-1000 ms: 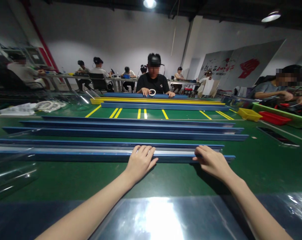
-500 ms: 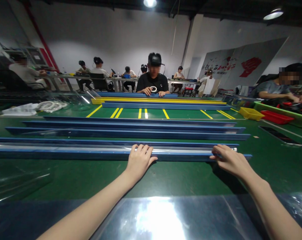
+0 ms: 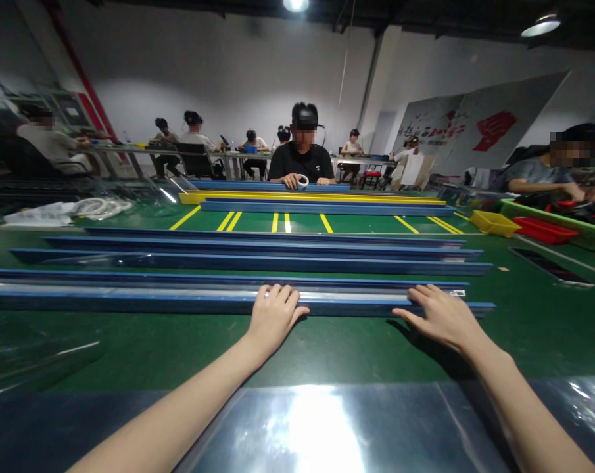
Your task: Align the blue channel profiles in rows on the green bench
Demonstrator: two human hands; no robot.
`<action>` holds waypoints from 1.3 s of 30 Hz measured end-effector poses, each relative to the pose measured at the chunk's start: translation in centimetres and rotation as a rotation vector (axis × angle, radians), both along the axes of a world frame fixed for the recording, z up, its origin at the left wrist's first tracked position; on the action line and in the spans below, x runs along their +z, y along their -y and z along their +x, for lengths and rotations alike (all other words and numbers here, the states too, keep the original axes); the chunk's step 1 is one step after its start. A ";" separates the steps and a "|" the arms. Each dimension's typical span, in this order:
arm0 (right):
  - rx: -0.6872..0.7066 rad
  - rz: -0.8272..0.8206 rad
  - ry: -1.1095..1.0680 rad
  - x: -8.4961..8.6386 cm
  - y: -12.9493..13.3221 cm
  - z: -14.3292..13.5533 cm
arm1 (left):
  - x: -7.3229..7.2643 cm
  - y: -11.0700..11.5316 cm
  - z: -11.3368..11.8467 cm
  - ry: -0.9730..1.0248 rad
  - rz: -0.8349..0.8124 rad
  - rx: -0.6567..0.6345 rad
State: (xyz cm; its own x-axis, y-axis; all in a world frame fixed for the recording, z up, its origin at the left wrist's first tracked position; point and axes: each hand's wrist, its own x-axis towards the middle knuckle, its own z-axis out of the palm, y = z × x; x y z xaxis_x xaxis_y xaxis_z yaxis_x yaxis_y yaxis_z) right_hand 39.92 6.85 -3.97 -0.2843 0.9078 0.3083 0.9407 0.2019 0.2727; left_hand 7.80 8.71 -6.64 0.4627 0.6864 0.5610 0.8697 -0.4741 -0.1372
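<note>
Blue channel (image 3: 351,307) at the left hand (image 3: 272,322) and right hand (image 3: 442,318): smooth, low sheen; metal or plastic, I cannot tell. Pale strip (image 3: 351,294) inside it, between the hands: smooth, glossy. Beyond the grip, blue rails (image 3: 258,264): same smooth finish. Tabletop (image 3: 346,358) on the near side: green, smooth, semi-gloss. Nearer me-ward edge, greyish sheet (image 3: 400,427): plastic-looking, mirror-like glare. Left of grip: clear film (image 3: 55,351), shiny plastic. Right, beyond: phone (image 3: 551,266), glossy and dark; yellow bin (image 3: 494,224) and red bin (image 3: 545,229), smooth plastic.

Both hands (image 3: 274,320) (image 3: 444,318) reach forward palm-down, thumbs (image 3: 300,313) angled inward, forearms (image 3: 179,404) spread
</note>
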 end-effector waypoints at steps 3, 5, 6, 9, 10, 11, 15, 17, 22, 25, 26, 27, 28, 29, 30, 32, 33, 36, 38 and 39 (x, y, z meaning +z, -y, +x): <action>0.038 0.042 0.011 -0.1 -0.1 -1.0 | 0.0 0.0 0.0 0.001 -0.007 0.000; 0.093 0.043 -0.030 -0.2 -0.1 -1.8 | 0.0 0.0 0.0 0.002 -0.013 0.001; 0.122 0.033 -0.060 -0.2 -0.2 -2.2 | 0.0 0.0 0.0 0.003 -0.014 0.001; 0.195 -0.007 -0.142 -0.5 -0.2 -3.4 | -0.1 -0.1 -0.1 0.001 -0.016 0.001; 0.209 -0.019 -0.163 -0.6 -0.2 -3.8 | -0.1 -0.1 -0.1 0.000 -0.015 -0.001; 0.216 -0.027 -0.184 -0.7 -0.2 -4.1 | -0.1 -0.2 -0.1 -0.002 -0.014 -0.002; 0.200 -0.043 -0.266 -1.2 -0.3 -4.9 | -0.2 -0.3 -0.1 -0.013 -0.015 -0.008; 0.190 -0.048 -0.292 -1.3 -0.5 -5.1 | -0.3 -0.3 -0.1 -0.022 -0.017 -0.005; 0.163 -0.029 -0.351 -1.6 -0.8 -5.5 | -0.1 -0.3 0.0 -0.087 -0.028 -0.001; 0.141 -0.033 -0.365 -1.5 -1.0 -5.6 | 0.8 -0.2 0.3 -0.133 -0.083 -0.009; 0.137 -0.042 -0.364 -1.5 -1.0 -5.6 | 1.3 -0.1 0.4 -0.138 -0.117 0.000; 0.136 -0.054 -0.362 -1.4 -1.0 -5.6 | 1.8 0.1 0.5 -0.139 -0.158 0.012; 0.136 -0.067 -0.360 -1.3 -1.0 -5.6 | 2.3 0.2 0.6 -0.139 -0.200 0.026; 0.137 -0.079 -0.360 -1.2 -0.9 -5.7 | 2.7 0.4 0.6 -0.140 -0.241 0.036; 0.136 -0.087 -0.360 -1.1 -0.7 -5.7 | 3.1 0.6 0.6 -0.142 -0.275 0.042; 0.132 -0.098 -0.368 -1.0 -0.2 -5.9 | 3.6 1.1 0.4 -0.148 -0.316 0.041; 0.129 -0.103 -0.374 -0.9 0.1 -6.0 | 3.7 1.3 0.2 -0.150 -0.323 0.039; 0.127 -0.126 -0.397 -0.7 1.0 -6.6 | 3.7 1.9 -0.5 -0.161 -0.323 0.033; 0.125 -0.142 -0.398 -0.5 1.5 -7.1 | 3.5 2.1 -1.0 -0.169 -0.316 0.027; 0.122 -0.147 -0.391 -0.3 1.7 -7.3 | 3.4 2.2 -1.3 -0.170 -0.312 0.022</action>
